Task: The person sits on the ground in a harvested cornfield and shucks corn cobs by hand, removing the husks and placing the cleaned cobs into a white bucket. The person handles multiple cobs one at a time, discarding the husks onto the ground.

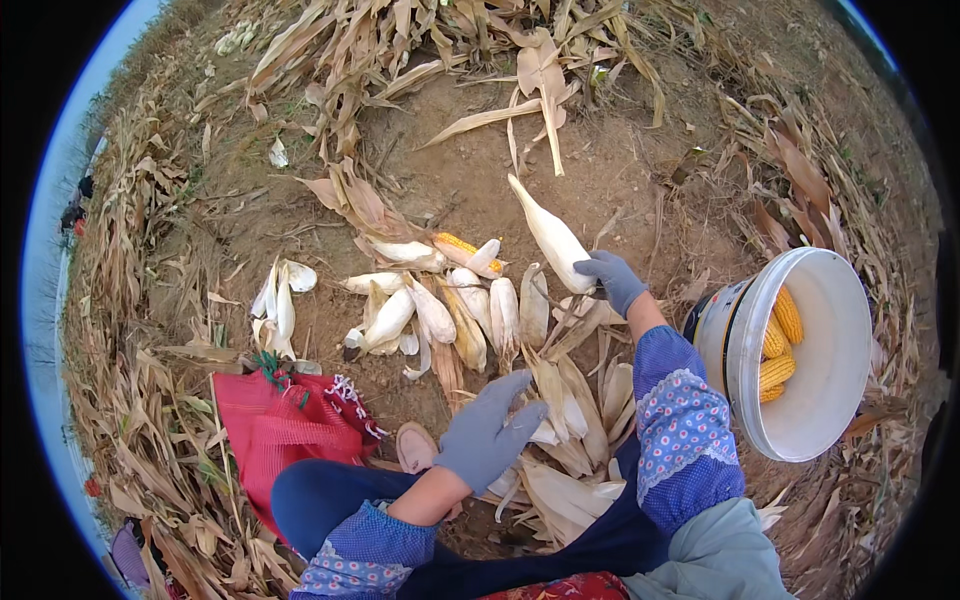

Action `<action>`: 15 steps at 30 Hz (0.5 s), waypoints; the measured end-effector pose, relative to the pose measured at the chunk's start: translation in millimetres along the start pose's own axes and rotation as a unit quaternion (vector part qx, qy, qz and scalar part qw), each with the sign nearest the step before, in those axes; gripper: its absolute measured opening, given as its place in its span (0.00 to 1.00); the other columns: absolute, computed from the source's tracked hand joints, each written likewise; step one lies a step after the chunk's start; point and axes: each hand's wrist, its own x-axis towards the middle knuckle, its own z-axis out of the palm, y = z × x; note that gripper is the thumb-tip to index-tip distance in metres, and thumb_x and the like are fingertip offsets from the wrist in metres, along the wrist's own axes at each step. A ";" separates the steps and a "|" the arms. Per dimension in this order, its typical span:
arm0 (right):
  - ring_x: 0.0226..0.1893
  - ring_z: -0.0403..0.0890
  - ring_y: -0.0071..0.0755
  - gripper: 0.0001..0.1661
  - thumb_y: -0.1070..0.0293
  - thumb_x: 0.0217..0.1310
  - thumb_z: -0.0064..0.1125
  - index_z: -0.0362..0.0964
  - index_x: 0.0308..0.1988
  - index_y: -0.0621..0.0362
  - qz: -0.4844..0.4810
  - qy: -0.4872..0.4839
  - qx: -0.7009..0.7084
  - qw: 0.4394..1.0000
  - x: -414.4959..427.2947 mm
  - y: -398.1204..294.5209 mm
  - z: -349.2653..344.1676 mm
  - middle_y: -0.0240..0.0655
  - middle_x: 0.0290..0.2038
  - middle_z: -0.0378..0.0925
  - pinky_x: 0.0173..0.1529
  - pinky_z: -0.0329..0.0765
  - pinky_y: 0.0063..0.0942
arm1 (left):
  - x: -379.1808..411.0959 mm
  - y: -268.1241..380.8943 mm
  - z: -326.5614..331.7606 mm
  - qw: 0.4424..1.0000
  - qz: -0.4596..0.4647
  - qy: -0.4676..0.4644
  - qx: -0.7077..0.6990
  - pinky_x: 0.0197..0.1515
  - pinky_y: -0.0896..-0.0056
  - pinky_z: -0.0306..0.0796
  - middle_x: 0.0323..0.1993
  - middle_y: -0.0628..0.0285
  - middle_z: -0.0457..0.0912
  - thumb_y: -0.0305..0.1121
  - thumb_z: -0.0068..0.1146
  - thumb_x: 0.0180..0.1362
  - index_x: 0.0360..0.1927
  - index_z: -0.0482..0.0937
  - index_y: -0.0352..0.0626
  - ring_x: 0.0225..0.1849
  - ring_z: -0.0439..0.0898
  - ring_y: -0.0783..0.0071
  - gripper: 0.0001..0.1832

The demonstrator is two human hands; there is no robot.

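My right hand (616, 280), in a grey glove, grips the thick lower end of a corn ear in pale husk (553, 236), whose tapered tip points up and left. My left hand (491, 431), also gloved in grey, is held with its fingers apart and nothing in it, above the ground by my knees. Several husked-over corn ears (431, 307) lie in a loose row between and beyond my hands. Among them, one ear shows bare yellow kernels (469, 253). Loose dry husks (574, 480) are heaped between my legs.
A white plastic bucket (825, 375) with several bare yellow cobs (776, 360) stands tilted at the right. A red mesh sack (292, 427) lies by my left knee. Torn husks (281, 307) lie left of the ears. Dry corn stalks (465, 37) cover the ground beyond and around.
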 end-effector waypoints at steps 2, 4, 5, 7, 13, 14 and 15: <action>0.38 0.76 0.31 0.31 0.59 0.46 0.66 0.69 0.50 0.60 -0.046 -0.038 0.025 0.998 -38.3 -15.1 13.9 0.36 0.41 0.75 0.38 0.74 0.28 | -4.1 7.4 -5.5 0.992 -0.042 0.035 -0.118 0.57 0.68 0.64 0.53 0.45 0.73 0.44 0.49 0.62 0.58 0.66 0.32 0.55 0.73 0.59 0.28; 0.45 0.75 0.32 0.37 0.62 0.45 0.66 0.64 0.56 0.60 -0.068 -0.084 0.008 0.994 -66.3 -30.1 24.8 0.38 0.48 0.72 0.47 0.75 0.29 | -8.2 10.5 -12.6 0.980 -0.047 0.101 -0.167 0.57 0.68 0.64 0.53 0.45 0.73 0.44 0.49 0.62 0.58 0.65 0.31 0.55 0.73 0.61 0.28; 0.46 0.74 0.32 0.39 0.61 0.44 0.66 0.63 0.57 0.61 -0.089 -0.108 -0.006 0.990 -77.7 -33.4 28.0 0.37 0.49 0.72 0.49 0.74 0.30 | -10.4 10.5 -16.1 0.971 -0.049 0.134 -0.192 0.58 0.69 0.63 0.53 0.46 0.73 0.43 0.49 0.62 0.58 0.65 0.31 0.55 0.73 0.62 0.28; 0.49 0.73 0.32 0.44 0.60 0.43 0.67 0.61 0.59 0.63 -0.134 -0.150 -0.036 0.979 -102.3 -35.8 31.3 0.37 0.50 0.72 0.51 0.72 0.31 | -12.7 5.6 -21.0 0.963 -0.033 0.178 -0.198 0.59 0.70 0.62 0.55 0.45 0.72 0.43 0.47 0.63 0.59 0.64 0.29 0.56 0.72 0.63 0.29; 0.55 0.68 0.33 0.46 0.63 0.38 0.71 0.61 0.58 0.68 -0.198 -0.237 -0.091 0.947 -191.5 -33.3 46.0 0.39 0.53 0.70 0.61 0.62 0.30 | -25.2 11.6 -31.3 0.917 0.007 0.225 -0.330 0.55 0.73 0.65 0.56 0.48 0.70 0.44 0.44 0.65 0.61 0.61 0.29 0.55 0.72 0.66 0.30; 0.55 0.68 0.32 0.46 0.63 0.38 0.71 0.61 0.58 0.67 -0.200 -0.242 -0.104 0.944 -204.9 -31.2 47.0 0.39 0.53 0.70 0.61 0.62 0.30 | -27.0 15.9 -34.0 0.918 0.006 0.241 -0.315 0.36 0.76 0.71 0.45 0.58 0.76 0.46 0.44 0.65 0.58 0.66 0.35 0.39 0.78 0.75 0.26; 0.55 0.68 0.32 0.46 0.63 0.39 0.71 0.61 0.58 0.67 -0.201 -0.243 -0.119 0.941 -222.1 -31.2 48.1 0.39 0.53 0.69 0.61 0.62 0.30 | -27.1 12.9 -34.9 0.926 0.019 0.229 -0.301 0.34 0.76 0.72 0.42 0.59 0.77 0.46 0.44 0.65 0.54 0.68 0.35 0.36 0.77 0.76 0.24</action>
